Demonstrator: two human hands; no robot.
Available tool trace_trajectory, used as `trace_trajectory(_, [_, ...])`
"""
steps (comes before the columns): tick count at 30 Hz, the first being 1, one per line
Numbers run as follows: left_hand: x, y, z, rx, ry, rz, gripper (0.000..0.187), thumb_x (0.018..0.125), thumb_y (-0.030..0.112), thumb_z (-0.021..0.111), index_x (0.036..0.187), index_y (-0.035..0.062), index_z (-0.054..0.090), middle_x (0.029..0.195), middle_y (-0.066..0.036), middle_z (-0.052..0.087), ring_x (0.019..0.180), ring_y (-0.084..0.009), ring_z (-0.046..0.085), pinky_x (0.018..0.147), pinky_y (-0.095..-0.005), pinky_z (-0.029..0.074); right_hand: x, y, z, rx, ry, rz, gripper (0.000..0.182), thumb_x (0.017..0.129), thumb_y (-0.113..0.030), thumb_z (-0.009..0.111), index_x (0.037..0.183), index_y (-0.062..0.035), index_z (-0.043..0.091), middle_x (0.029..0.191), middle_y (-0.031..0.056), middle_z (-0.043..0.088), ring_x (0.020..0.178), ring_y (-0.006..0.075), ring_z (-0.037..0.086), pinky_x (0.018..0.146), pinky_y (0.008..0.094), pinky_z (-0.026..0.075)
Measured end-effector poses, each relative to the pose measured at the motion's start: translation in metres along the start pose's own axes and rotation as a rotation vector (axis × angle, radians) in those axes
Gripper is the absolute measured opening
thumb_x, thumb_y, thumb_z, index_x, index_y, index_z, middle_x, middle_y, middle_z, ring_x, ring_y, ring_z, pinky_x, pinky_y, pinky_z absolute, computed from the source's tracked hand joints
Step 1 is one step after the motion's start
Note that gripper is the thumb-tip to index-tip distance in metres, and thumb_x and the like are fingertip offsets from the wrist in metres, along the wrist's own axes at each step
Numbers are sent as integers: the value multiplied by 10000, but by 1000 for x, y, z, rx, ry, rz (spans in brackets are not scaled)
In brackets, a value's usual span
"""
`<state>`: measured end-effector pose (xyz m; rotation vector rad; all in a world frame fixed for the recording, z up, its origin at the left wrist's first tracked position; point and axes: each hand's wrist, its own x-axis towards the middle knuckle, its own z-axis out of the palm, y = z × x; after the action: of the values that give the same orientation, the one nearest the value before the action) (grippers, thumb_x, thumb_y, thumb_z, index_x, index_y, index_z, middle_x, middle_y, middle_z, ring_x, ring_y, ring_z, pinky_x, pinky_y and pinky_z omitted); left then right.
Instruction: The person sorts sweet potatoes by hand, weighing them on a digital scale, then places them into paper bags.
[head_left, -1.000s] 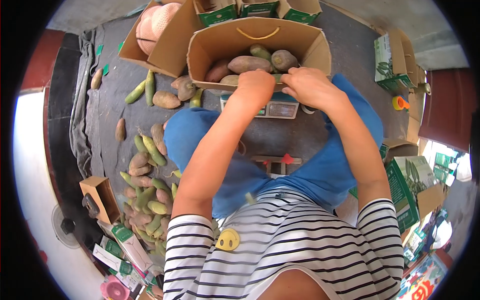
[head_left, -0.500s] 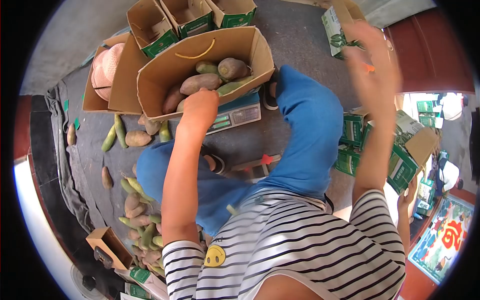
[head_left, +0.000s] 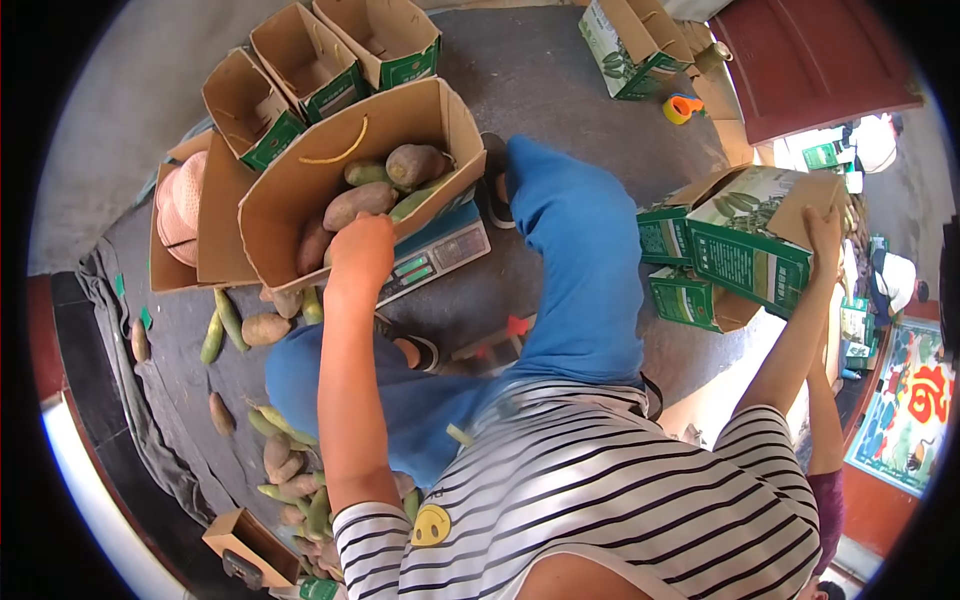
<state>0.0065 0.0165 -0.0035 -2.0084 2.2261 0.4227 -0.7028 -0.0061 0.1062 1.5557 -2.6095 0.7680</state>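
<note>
My left hand is closed over the near rim of a large open cardboard box. Inside this box lie brown sweet potatoes and green, long radish-like vegetables. The box rests on a digital scale. Out to the right, my right hand grips the end of a green printed carton. Its fingers are partly hidden by the carton's brown flap. More green cartons sit against and below that one.
Several open boxes stand at the back left, beside a box holding a pink hat. Loose vegetables lie by my left knee. An orange tape roll is near a carton at the back right. Another person's arm shows at right.
My right hand has come down from the raised position at upper right onto the green carton. The left hand stays on the box rim. My view has shifted to the right.
</note>
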Motion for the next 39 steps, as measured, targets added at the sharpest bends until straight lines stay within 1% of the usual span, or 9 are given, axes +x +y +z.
trace_trajectory(2, [0,0,-2,5,-8,-10,152,873,155,587,933,32,654,951,-173,631,868,-335,657,735,-413,539,18,36,5,19,9,40,666,819,-266,632,1324,112,417,1221,240,570,1103,290,575,938,342,432])
trace_trajectory(3, [-1,0,-2,3,-4,-6,157,873,164,592,937,33,653,951,-172,630,863,-333,658,731,-411,540,6,8,-5,181,-142,98,631,813,-226,629,1318,98,434,1206,207,589,1079,242,583,931,314,436])
trace_trajectory(10, [1,-2,0,58,-5,14,180,871,205,613,940,43,648,954,-165,631,820,-315,671,693,-398,551,-42,-182,0,469,-209,-323,454,910,-135,546,1324,32,466,1217,138,597,1071,191,569,924,301,441])
trace_trajectory(12, [1,-2,1,65,0,14,182,868,211,619,937,45,647,957,-163,632,813,-310,672,685,-394,553,-26,-197,50,241,-16,-502,474,904,-182,577,1334,-12,472,1126,174,644,1026,233,618,887,328,469])
trace_trajectory(16, [0,-1,1,76,6,4,174,861,211,629,922,48,645,945,-155,636,808,-300,674,672,-382,555,-22,-237,171,153,-52,-662,501,869,-229,597,1338,-108,469,860,242,651,838,381,651,747,450,496])
trace_trajectory(20, [-2,-5,3,49,58,27,167,854,209,637,897,48,641,912,-149,638,772,-303,670,659,-390,549,-62,-274,274,-86,-265,-533,464,857,-147,508,1307,-49,450,857,243,658,813,397,652,726,497,499])
trace_trajectory(24, [-3,-1,-5,-13,16,5,182,853,198,626,921,29,626,927,-191,631,819,-349,649,693,-435,529,-98,-233,363,-83,-473,-440,470,863,-160,500,1295,5,414,902,246,662,831,414,647,741,495,499])
trace_trajectory(32, [-3,-3,-1,-53,9,-24,190,850,184,629,941,18,609,931,-195,621,836,-358,643,705,-446,524,-136,-160,327,-158,-603,-534,249,858,-212,566,1017,-38,486,826,239,640,819,410,639,698,490,483])
trace_trajectory(39, [-8,-8,4,31,7,-52,167,863,181,608,931,28,598,904,-173,622,807,-332,651,672,-428,533,-78,-238,323,-76,-334,-719,219,852,-216,584,988,-63,508,736,208,641,737,401,641,646,505,489])
